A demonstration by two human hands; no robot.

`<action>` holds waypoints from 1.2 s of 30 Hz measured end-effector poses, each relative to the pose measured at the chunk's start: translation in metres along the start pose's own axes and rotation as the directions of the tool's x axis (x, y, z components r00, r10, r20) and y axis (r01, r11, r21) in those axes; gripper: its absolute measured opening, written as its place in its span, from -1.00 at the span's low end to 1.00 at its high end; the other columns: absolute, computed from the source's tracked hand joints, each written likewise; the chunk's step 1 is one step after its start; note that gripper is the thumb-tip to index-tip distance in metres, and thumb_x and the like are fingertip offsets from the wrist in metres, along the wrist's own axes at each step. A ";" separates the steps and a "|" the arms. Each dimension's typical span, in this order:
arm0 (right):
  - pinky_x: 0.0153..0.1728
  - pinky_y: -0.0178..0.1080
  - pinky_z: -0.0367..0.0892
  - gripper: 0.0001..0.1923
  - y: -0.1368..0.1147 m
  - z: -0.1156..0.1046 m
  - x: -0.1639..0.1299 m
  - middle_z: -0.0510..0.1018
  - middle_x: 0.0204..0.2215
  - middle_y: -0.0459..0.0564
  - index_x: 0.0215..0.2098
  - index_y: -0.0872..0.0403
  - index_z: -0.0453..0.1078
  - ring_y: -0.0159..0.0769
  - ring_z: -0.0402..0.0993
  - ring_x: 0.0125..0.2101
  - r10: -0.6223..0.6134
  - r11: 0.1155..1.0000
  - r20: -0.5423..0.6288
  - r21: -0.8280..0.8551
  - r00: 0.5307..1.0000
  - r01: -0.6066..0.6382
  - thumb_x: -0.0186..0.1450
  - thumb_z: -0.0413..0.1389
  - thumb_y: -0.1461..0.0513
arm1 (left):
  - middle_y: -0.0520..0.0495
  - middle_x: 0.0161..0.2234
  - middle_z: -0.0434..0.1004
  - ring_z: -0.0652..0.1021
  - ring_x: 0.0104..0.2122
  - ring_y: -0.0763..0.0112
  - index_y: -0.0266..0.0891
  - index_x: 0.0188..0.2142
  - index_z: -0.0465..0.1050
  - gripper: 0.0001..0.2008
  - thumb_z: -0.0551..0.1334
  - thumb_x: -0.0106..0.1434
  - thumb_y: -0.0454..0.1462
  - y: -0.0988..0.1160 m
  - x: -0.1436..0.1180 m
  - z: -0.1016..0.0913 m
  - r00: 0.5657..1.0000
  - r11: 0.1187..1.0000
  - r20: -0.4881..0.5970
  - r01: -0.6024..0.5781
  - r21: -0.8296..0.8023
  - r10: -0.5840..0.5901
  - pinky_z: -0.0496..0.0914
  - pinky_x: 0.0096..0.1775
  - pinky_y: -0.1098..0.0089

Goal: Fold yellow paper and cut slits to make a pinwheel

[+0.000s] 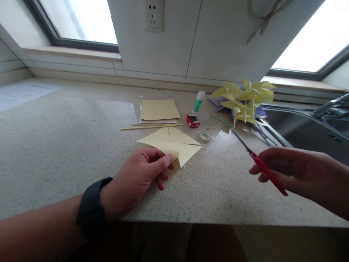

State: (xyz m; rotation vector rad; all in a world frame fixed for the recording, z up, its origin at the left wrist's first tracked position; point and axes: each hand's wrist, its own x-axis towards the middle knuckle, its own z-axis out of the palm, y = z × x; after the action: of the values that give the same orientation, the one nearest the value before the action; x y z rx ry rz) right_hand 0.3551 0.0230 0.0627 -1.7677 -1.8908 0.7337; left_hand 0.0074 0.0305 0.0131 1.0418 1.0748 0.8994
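Note:
My left hand (147,169) pinches the near corner of a pale yellow paper square (174,140) between thumb and fingers. Slits run from the sheet's corners toward its middle, and it lies just over the countertop. Off to the right, my right hand (294,173) has its fingers in the handles of red-handled scissors (263,167), whose blades look closed and point up and left. Beyond the sheet lie two thin wooden sticks (152,126). A roll of tape (204,136) and a small red box (193,121) of dark bits sit close by.
A stack of yellow paper (159,109) lies behind the sticks, with a glue stick (199,102) to its right. Yellow paper pinwheels (245,98) are piled beside the metal sink (308,127). A teal stick (223,121) lies before them. The counter's front edge (191,221) is nearest me.

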 end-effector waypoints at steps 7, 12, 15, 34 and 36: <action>-0.60 -0.33 0.30 -0.69 -0.078 0.039 0.023 0.44 -0.55 -0.07 -0.39 0.03 0.42 -0.40 0.37 -0.59 -0.102 0.916 0.416 0.394 0.904 -0.079 0.21 0.31 -0.01 | 0.08 -0.60 0.44 0.38 -0.68 0.62 -0.31 -0.42 0.48 -0.70 0.34 0.29 -0.11 0.001 0.000 0.001 1.000 0.999 -0.012 -0.011 -0.044 0.010 0.29 -0.63 0.60; -0.61 -0.39 0.26 -0.56 -0.084 0.056 0.047 0.41 -0.52 -0.13 -0.32 0.06 0.33 -0.44 0.33 -0.57 -0.280 0.870 0.678 0.479 0.680 -0.119 0.22 0.28 -0.11 | 0.09 -0.62 0.43 0.37 -0.69 0.62 -0.29 -0.43 0.43 -0.68 0.34 0.28 -0.09 0.000 -0.001 0.001 0.999 0.996 -0.033 -0.009 -0.094 0.006 0.28 -0.64 0.61; -0.61 -0.39 0.24 -0.53 -0.077 0.062 0.053 0.40 -0.52 -0.13 -0.35 0.07 0.28 -0.45 0.32 -0.58 -0.289 0.879 0.744 0.455 0.602 -0.140 0.24 0.25 -0.13 | 0.10 -0.63 0.41 0.36 -0.70 0.63 -0.27 -0.44 0.41 -0.68 0.36 0.27 -0.08 0.000 -0.001 0.001 0.997 0.991 -0.071 -0.024 -0.130 0.015 0.26 -0.65 0.62; -0.57 -0.38 0.14 -0.54 -0.065 0.067 0.061 0.34 -0.50 -0.13 -0.41 0.07 0.28 -0.42 0.25 -0.51 -0.235 0.970 0.744 0.224 0.626 0.098 0.25 0.22 -0.13 | 0.11 -0.64 0.41 0.34 -0.72 0.66 -0.26 -0.45 0.41 -0.69 0.37 0.25 -0.10 0.000 0.001 0.002 0.994 0.991 -0.113 -0.004 -0.137 -0.011 0.23 -0.69 0.67; -0.55 -0.36 0.16 -0.54 -0.066 0.067 0.061 0.36 -0.50 -0.12 -0.41 0.07 0.30 -0.40 0.25 -0.50 -0.224 0.974 0.736 0.195 0.638 0.117 0.25 0.21 -0.14 | 0.11 -0.63 0.42 0.35 -0.71 0.65 -0.26 -0.45 0.41 -0.69 0.38 0.25 -0.10 -0.001 0.001 0.002 0.994 0.991 -0.111 -0.006 -0.134 -0.009 0.24 -0.69 0.67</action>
State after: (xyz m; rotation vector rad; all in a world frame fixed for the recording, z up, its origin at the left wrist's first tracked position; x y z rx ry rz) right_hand 0.2566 0.0756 0.0528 -1.2331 -2.3938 1.6774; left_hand 0.0095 0.0306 0.0127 0.8877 1.0919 1.0244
